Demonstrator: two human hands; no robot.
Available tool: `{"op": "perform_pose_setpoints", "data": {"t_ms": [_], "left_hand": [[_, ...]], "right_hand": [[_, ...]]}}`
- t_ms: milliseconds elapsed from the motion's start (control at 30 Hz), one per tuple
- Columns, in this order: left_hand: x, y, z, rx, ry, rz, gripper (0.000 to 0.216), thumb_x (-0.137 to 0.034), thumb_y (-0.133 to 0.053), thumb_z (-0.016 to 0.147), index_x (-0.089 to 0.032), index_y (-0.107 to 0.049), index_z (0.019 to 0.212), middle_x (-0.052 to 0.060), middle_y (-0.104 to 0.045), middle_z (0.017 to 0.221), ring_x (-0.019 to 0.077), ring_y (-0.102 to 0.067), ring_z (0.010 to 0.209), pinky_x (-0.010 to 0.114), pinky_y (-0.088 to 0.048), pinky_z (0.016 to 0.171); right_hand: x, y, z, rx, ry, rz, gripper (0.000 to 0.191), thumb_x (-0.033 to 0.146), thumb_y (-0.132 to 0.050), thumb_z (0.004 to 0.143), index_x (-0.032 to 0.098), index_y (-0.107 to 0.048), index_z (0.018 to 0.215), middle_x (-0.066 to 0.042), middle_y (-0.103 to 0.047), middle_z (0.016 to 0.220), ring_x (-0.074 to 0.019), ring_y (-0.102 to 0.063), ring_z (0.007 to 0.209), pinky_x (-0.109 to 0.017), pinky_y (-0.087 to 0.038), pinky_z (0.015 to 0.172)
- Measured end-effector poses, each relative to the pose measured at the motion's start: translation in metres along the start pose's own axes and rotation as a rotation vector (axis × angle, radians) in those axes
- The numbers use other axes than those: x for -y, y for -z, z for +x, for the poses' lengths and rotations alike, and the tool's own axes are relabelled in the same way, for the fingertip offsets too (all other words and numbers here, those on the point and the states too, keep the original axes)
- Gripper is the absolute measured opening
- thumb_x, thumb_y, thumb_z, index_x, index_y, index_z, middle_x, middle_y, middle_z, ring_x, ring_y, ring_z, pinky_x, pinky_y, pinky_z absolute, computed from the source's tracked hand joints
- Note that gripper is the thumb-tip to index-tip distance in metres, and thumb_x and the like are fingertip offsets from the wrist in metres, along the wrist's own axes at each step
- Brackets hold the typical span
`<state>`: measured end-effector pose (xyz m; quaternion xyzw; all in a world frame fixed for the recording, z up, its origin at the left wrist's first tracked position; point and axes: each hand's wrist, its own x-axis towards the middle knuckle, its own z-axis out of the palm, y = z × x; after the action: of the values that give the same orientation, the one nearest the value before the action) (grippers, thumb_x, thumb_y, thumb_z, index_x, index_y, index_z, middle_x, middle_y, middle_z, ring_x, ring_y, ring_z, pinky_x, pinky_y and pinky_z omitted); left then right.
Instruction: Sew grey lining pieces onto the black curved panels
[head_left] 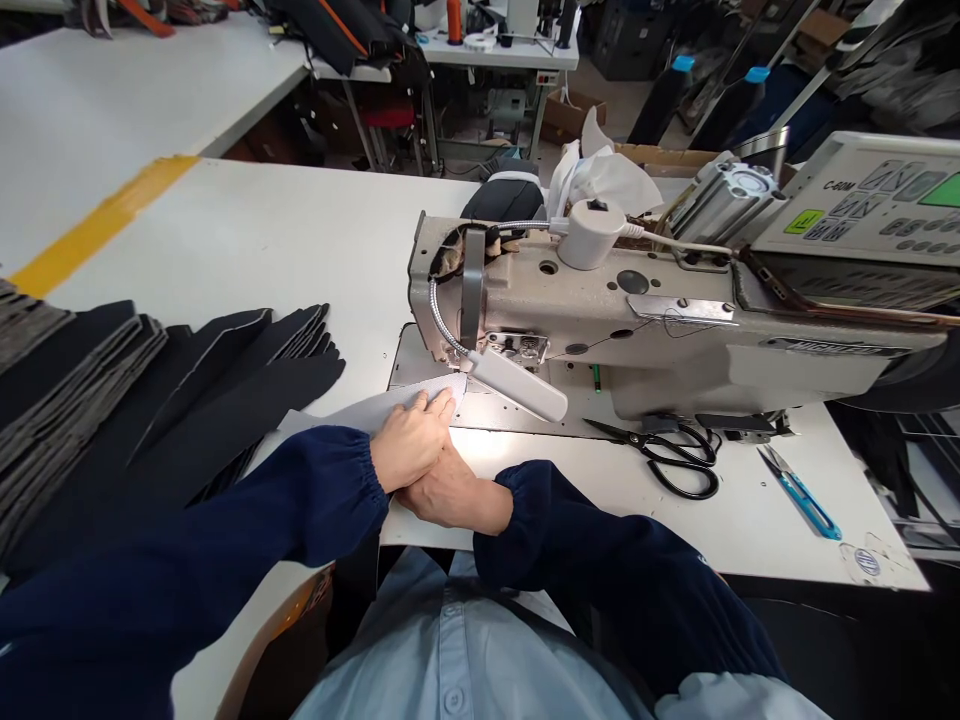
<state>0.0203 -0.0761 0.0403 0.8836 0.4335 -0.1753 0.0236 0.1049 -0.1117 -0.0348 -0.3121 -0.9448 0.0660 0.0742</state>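
My left hand (pixel 414 436) lies flat, fingers together, on a white fabric piece (pixel 352 412) that runs toward the needle area of the sewing machine (pixel 645 320). My right hand (pixel 450 492) sits just below and partly under the left, at the near edge of the machine bed; its fingers are hidden. A white lamp head (pixel 517 384) on a flexible neck lights the spot just past my fingertips. Both arms wear dark blue sleeves.
Stacks of black cut pieces (pixel 187 400) fan out on the white table (pixel 285 230) at left. Black scissors (pixel 667 455) and blue thread snips (pixel 801 492) lie right of the machine bed. A control panel (pixel 877 200) sits at far right. Other work tables stand behind.
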Motion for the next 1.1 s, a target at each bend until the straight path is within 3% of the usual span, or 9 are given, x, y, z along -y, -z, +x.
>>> {"op": "perform_pose_setpoints", "data": {"t_ms": [367,500,800,900,1000,1100], "left_hand": [[0.006,-0.001,0.002,-0.023,-0.035,-0.006,0.055,-0.005,-0.038,0.084,-0.007,-0.050,0.137,0.016,-0.048,0.144,0.0312,-0.052,0.123,0.037,-0.053,0.077],[0.010,0.000,0.003,-0.019,-0.049,0.000,0.057,-0.003,-0.040,0.080,-0.004,-0.049,0.137,0.018,-0.051,0.141,0.0298,-0.051,0.125,0.035,-0.054,0.081],[0.011,-0.002,0.008,-0.059,-0.066,0.038,0.056,-0.004,-0.042,0.078,-0.004,-0.051,0.133,0.020,-0.053,0.136,0.0299,-0.053,0.124,0.033,-0.054,0.076],[0.026,-0.002,0.009,-0.057,-0.197,0.030,0.054,-0.007,-0.043,0.079,-0.004,-0.053,0.132,0.018,-0.053,0.138,0.0278,-0.049,0.128,0.034,-0.049,0.095],[0.047,-0.006,0.003,-0.013,-0.375,-0.009,0.057,-0.008,-0.044,0.079,-0.008,-0.051,0.135,0.015,-0.048,0.145,0.0243,-0.039,0.138,0.035,-0.033,0.114],[0.059,-0.014,-0.007,0.017,-0.299,-0.016,0.066,-0.005,-0.038,0.079,-0.011,-0.042,0.144,0.013,-0.041,0.151,0.0231,-0.032,0.143,0.038,-0.034,0.113]], "right_hand": [[0.000,0.009,0.002,0.049,-0.007,-0.010,0.037,0.024,-0.040,0.096,0.014,-0.062,0.125,-0.018,-0.065,0.121,-0.0367,-0.057,0.108,-0.068,-0.039,0.092],[0.001,0.012,0.001,0.054,-0.025,-0.036,0.037,0.024,-0.041,0.095,0.011,-0.064,0.121,-0.020,-0.066,0.116,-0.0396,-0.058,0.106,-0.073,-0.036,0.092],[0.013,0.008,-0.008,-0.050,0.044,-0.129,0.041,0.016,-0.039,0.093,0.000,-0.057,0.126,-0.029,-0.065,0.114,-0.0414,-0.062,0.106,-0.073,-0.038,0.093],[0.015,0.012,-0.013,-0.069,0.035,-0.172,0.043,0.014,-0.040,0.091,-0.006,-0.054,0.128,-0.033,-0.063,0.116,-0.0406,-0.062,0.110,-0.068,-0.041,0.095],[0.017,0.017,-0.017,-0.067,0.014,-0.184,0.045,0.015,-0.041,0.092,-0.010,-0.051,0.128,-0.036,-0.058,0.122,-0.0398,-0.060,0.115,-0.063,-0.043,0.097],[0.019,0.022,-0.021,-0.043,0.034,-0.204,0.044,0.014,-0.039,0.093,-0.011,-0.053,0.126,-0.036,-0.055,0.127,-0.0392,-0.059,0.117,-0.059,-0.046,0.096]]}}
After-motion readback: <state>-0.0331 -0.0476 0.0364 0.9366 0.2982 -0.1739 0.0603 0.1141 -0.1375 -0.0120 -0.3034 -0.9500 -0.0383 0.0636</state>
